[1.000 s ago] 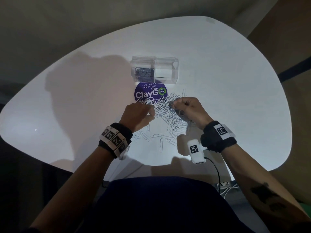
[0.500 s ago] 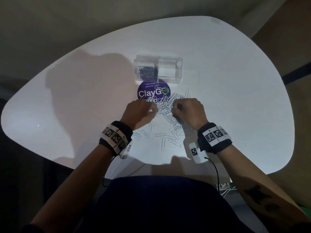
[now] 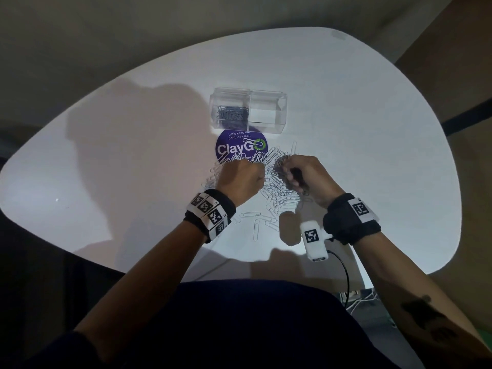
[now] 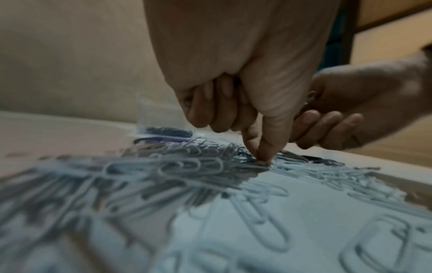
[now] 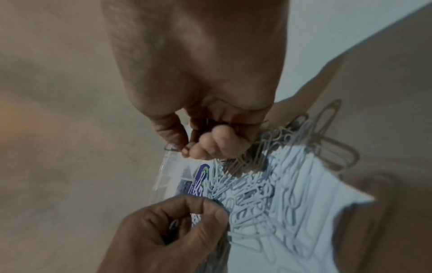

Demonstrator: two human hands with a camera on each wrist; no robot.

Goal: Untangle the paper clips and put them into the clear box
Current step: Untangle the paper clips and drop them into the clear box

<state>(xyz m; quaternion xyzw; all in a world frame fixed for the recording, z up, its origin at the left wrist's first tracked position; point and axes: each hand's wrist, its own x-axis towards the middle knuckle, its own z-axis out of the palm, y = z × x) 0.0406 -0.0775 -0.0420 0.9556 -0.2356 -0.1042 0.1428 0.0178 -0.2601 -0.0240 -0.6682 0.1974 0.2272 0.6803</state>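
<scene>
Head view: right hand [image 3: 306, 177] clutching a dark bunch of paper clips [image 3: 282, 171]; left hand [image 3: 239, 179] pinching down into the loose pile [image 4: 187, 166] on the white tabletop [image 3: 372, 155], thumb and forefinger pressed together at the tip. Clear box [image 3: 249, 110] just beyond a purple sticker [image 3: 241, 149], left compartment already part filled.

Best to hold the bunch firm, tease one clip out slowly, avoid dragging neighbours.

Hard to tell which clips are linked; both wrist views blurred.
</scene>
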